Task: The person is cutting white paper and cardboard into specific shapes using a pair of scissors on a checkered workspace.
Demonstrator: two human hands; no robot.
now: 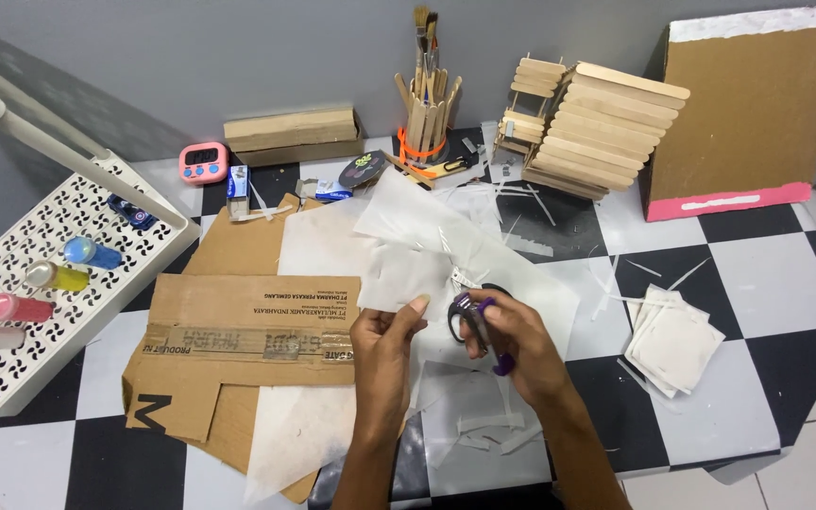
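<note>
Looking down, head view: your two hands meet over the middle of the checkered surface (767,283), near its front edge.
Left hand: your left hand (384,345) is closed in a pinch on the lower edge of a translucent white sheet (408,274), thumb on top.
Right hand: your right hand (512,345) is closed around a pair of scissors (472,316) with purple and black handles, fingers through the loops; the blades are hidden against the sheet, so you cannot tell how far they are open.
Sheet: it lies just ahead of your hands, partly over a flattened cardboard box (238,331) on your left, and touches the scissors.
Scraps: thin white strips (484,439) lie under and around your wrists.
Right side: a small stack of white squares (674,338) sits well apart from your right hand.
Left side: a perforated white tray (96,203) holds small paint bottles (77,253) in blue, yellow and pink.
Far edge: a cup of wooden sticks and brushes (424,104), a model made of wooden sticks (587,127), a pink timer (203,161) and an upright cardboard panel (748,113) stand by the wall.
</note>
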